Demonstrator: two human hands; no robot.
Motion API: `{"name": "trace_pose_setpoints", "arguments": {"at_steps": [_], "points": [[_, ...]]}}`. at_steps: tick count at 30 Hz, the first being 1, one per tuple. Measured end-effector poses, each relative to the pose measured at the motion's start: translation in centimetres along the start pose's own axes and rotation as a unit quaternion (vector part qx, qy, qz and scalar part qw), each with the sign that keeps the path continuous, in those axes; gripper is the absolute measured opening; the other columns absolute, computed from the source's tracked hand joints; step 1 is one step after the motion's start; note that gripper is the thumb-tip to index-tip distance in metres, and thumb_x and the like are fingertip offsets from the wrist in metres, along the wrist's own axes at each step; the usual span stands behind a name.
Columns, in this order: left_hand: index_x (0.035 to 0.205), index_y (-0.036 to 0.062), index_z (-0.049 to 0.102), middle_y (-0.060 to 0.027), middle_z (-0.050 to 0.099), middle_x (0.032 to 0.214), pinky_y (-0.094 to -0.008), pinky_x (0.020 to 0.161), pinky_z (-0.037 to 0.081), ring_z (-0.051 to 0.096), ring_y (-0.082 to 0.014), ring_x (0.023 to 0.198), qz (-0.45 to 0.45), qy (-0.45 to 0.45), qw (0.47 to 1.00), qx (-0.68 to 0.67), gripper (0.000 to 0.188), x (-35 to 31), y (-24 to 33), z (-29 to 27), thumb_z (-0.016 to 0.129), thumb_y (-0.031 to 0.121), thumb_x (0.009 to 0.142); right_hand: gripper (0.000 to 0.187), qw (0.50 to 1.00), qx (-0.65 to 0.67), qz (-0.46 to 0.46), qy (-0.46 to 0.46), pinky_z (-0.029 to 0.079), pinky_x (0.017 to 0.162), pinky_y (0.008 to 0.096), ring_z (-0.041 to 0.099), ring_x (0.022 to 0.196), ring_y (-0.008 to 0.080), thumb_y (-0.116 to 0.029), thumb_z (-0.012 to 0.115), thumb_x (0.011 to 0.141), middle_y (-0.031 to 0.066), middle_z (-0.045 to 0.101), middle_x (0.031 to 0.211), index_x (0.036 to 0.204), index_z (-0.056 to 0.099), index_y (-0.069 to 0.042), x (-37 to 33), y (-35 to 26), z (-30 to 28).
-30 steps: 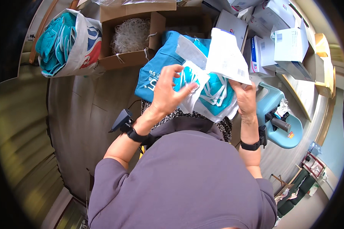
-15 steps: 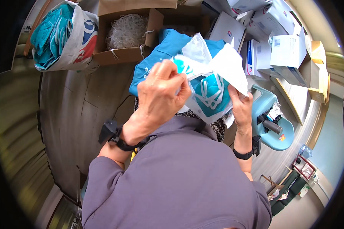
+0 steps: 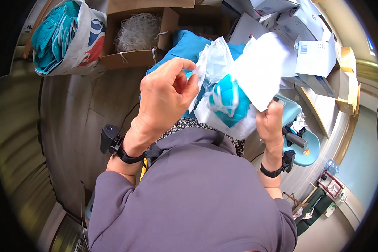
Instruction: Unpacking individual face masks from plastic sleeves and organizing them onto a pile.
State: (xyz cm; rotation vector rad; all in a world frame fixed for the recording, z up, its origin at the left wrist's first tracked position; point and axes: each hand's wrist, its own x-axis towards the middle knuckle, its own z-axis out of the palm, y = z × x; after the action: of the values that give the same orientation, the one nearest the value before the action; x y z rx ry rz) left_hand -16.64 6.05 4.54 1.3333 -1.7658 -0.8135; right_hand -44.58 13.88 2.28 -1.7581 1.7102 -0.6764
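In front of my lap, my left hand (image 3: 164, 98) pinches the edge of a clear plastic bag (image 3: 219, 59) between thumb and forefinger. My right hand (image 3: 270, 128) is closed, gripping a bright white sheet of paper (image 3: 260, 69) by its lower corner together with the bag's right side. Between the hands a teal face mask (image 3: 235, 105) with white straps shows in the lower part of the bag, slightly blurred. The paper covers some of the bag's upper right. Beneath them a blue cloth (image 3: 182, 47) lies over my lap.
A white printed bag (image 3: 82, 50) at the far left holds teal masks (image 3: 54, 35). Beside it a cardboard box (image 3: 128, 62) contains a heap of white elastic straps (image 3: 139, 33). White cartons (image 3: 316, 56) are piled at the right, near a light-blue stool (image 3: 308, 153).
The white sheet has risen and now stands more upright over the bag. My left hand has shifted left, and the mask's bag has turned and spread. My right hand has closed more.
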Motion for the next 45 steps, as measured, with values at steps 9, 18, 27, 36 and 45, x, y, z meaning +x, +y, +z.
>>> {"name": "trace_pose_setpoints", "arguments": {"at_steps": [9,18,27,36,45], "points": [[0.091,0.0034,0.061,-0.0061,0.056,0.062,-0.0277,0.049,0.046,0.058,-0.0154,0.05,-0.037,-0.022,0.998,-0.045,0.015,-0.5,0.1,0.6,0.072,0.003,0.081,0.015,0.984,0.133,0.081,0.087,0.051,0.063,0.0324,0.066,0.068,0.0206,-0.004,0.062,0.091,0.0137,0.07,0.081,0.104,0.065,0.004,1.0,-4.3,-1.0],[0.104,-0.0014,0.061,-0.0046,0.069,0.082,-0.0217,0.056,0.05,0.068,-0.009,0.073,-0.134,-0.203,0.906,-0.346,0.016,0.8,0.3,4.6,0.064,0.013,0.097,0.038,0.986,0.165,0.001,0.023,0.052,0.078,0.0309,0.067,0.085,0.0197,-0.007,0.076,0.082,0.0141,0.071,0.096,0.116,0.064,0.004,1.9,-4.3,3.1],[0.116,0.0031,0.064,-0.0149,0.07,0.106,-0.0368,0.086,0.053,0.067,-0.0263,0.098,-0.082,-0.096,0.992,0.01,0.041,10.0,-14.9,12.2,0.075,0.024,0.083,0.022,0.942,0.298,0.055,0.144,0.053,0.077,0.0273,0.067,0.087,0.0141,0.005,0.069,0.088,0.0102,0.073,0.098,0.11,0.068,0.005,-1.1,0.2,0.2],[0.114,0.0032,0.063,-0.0191,0.069,0.097,-0.0407,0.081,0.051,0.066,-0.0369,0.094,-0.074,-0.203,0.976,0.027,0.048,10.4,-15.2,17.5,0.078,0.024,0.073,0.019,0.987,0.11,0.115,0.026,0.053,0.071,0.0295,0.068,0.077,0.0147,-0.007,0.063,0.094,0.0087,0.072,0.09,0.11,0.066,0.004,9.0,10.7,3.4],[0.097,-0.0008,0.064,-0.023,0.065,0.094,-0.0436,0.077,0.05,0.062,-0.0428,0.089,-0.062,0.009,0.996,0.071,0.021,8.9,-16.1,15.0,0.066,0.01,0.079,0.02,0.997,0.001,-0.027,0.072,0.053,0.068,0.0369,0.07,0.075,0.0283,-0.012,0.06,0.091,0.0188,0.071,0.085,0.104,0.069,0.0,8.8,14.1,8.2]]}}
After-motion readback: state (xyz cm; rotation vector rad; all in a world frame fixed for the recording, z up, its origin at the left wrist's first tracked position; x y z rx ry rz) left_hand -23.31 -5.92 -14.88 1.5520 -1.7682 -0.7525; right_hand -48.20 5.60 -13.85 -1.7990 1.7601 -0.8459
